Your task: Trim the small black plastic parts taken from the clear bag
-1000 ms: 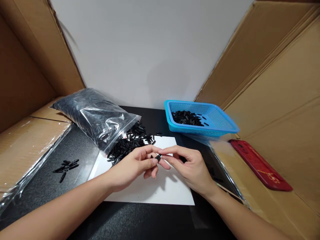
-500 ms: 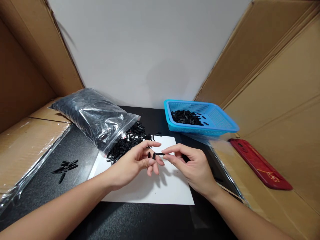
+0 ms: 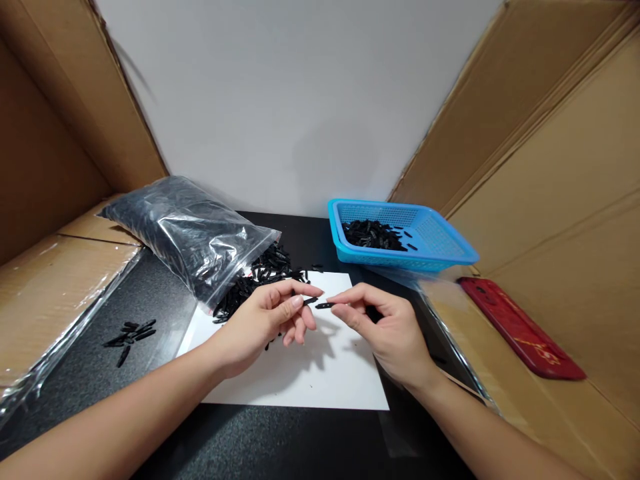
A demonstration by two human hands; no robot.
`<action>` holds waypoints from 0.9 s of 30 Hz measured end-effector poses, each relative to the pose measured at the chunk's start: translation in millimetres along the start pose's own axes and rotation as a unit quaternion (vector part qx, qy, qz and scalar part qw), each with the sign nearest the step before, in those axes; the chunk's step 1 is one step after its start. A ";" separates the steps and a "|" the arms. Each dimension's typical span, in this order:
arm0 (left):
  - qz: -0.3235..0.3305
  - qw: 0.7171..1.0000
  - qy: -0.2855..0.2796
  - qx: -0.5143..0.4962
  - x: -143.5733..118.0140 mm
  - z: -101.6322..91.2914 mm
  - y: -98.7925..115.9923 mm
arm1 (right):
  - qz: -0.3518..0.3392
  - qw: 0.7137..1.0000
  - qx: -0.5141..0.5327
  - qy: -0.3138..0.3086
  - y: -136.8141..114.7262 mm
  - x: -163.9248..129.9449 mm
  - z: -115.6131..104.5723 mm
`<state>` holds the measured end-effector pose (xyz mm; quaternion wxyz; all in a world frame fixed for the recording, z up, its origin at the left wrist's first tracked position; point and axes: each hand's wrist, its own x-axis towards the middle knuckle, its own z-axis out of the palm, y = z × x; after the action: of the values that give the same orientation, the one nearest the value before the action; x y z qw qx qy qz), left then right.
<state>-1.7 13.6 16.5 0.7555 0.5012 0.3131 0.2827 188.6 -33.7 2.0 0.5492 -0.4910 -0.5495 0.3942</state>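
My left hand point(image 3: 273, 313) is over the white sheet, thumb and index finger closed on a small slim black piece point(image 3: 311, 301). Facing it, my right hand point(image 3: 385, 327) pinches another slim black piece point(image 3: 325, 305) by its right end; small light marks show on that one. The tips of the two pieces are close together but apart. Behind my left hand, a heap of similar black pieces point(image 3: 237, 293) spills onto the white sheet point(image 3: 300, 387) from a clear plastic bag point(image 3: 185, 233). What kind of parts they are, I cannot tell.
A light-blue plastic basket point(image 3: 435, 257) at the back right holds many black pieces. Several more black pieces point(image 3: 131, 333) lie on the dark table at left. A red phone case point(image 3: 520, 327) rests on the cardboard at right. Cardboard walls point(image 3: 550, 147) flank both sides.
My left thumb and index finger have closed on a black piece that sat loosely among the fingers. The piece in my right hand has turned, showing its marked face.
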 end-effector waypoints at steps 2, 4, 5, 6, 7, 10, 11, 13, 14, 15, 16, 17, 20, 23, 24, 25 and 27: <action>0.006 1.000 0.005 0.015 -0.4 0.7 0.3 | 0.062 0.988 0.140 -0.021 -0.5 1.8 -1.7; 0.014 0.999 0.006 0.034 -0.7 1.8 0.6 | 0.126 0.951 0.276 -0.053 -1.6 4.1 -3.2; 0.019 0.999 0.004 0.044 -0.9 2.4 0.8 | 0.149 0.934 0.316 -0.068 -2.1 5.2 -3.6; 0.024 0.998 0.001 0.055 -1.2 2.9 1.0 | 0.164 0.925 0.332 -0.079 -2.2 6.0 -3.6; 0.030 0.997 -0.004 0.064 -1.7 3.2 1.3 | 0.171 0.925 0.328 -0.084 -2.0 6.5 -3.2; 0.047 0.994 -0.012 0.098 -4.1 3.2 2.0 | 0.135 0.962 0.226 -0.078 0.1 5.3 -0.8; 0.052 0.993 -0.014 0.110 -5.0 3.0 2.0 | 0.100 0.978 0.166 -0.072 0.7 4.1 0.0; 0.058 0.990 -0.021 0.126 -6.7 2.8 1.7 | 0.017 0.997 0.032 -0.064 1.3 1.1 1.2; 0.060 0.989 -0.025 0.130 -7.2 2.9 1.3 | -0.020 0.997 -0.031 -0.062 1.1 -0.5 1.5; 0.060 0.989 -0.030 0.131 -7.6 3.2 0.8 | -0.048 0.994 -0.082 -0.062 0.7 -1.9 1.8; 0.061 0.989 -0.033 0.130 -7.8 3.7 0.4 | -0.068 0.989 -0.117 -0.064 0.3 -3.2 2.0; 0.061 0.989 -0.035 0.128 -7.8 4.3 0.0 | -0.083 0.985 -0.138 -0.065 -0.1 -4.2 2.2; 0.066 0.989 -0.039 0.126 -7.7 5.6 -0.5 | -0.107 0.980 -0.156 -0.061 -0.3 -5.6 2.7; 0.074 0.988 -0.041 0.126 -7.7 5.8 -0.4 | -0.114 0.980 -0.154 -0.046 0.2 -5.6 3.1; 0.077 0.988 -0.041 0.126 -7.7 5.7 -0.4 | -0.116 0.980 -0.154 -0.042 0.3 -5.5 3.1; 0.079 0.988 -0.041 0.127 -7.7 5.6 -0.5 | -0.117 0.980 -0.153 -0.038 0.3 -5.4 3.1; 0.083 0.988 -0.043 0.126 -7.6 5.3 -0.7 | -0.120 0.980 -0.154 -0.034 0.4 -5.3 3.0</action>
<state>-2.5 4.6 18.8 0.6730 0.6283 0.2712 0.2806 185.2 -38.5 0.2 0.4915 -0.4864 -0.6766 0.2529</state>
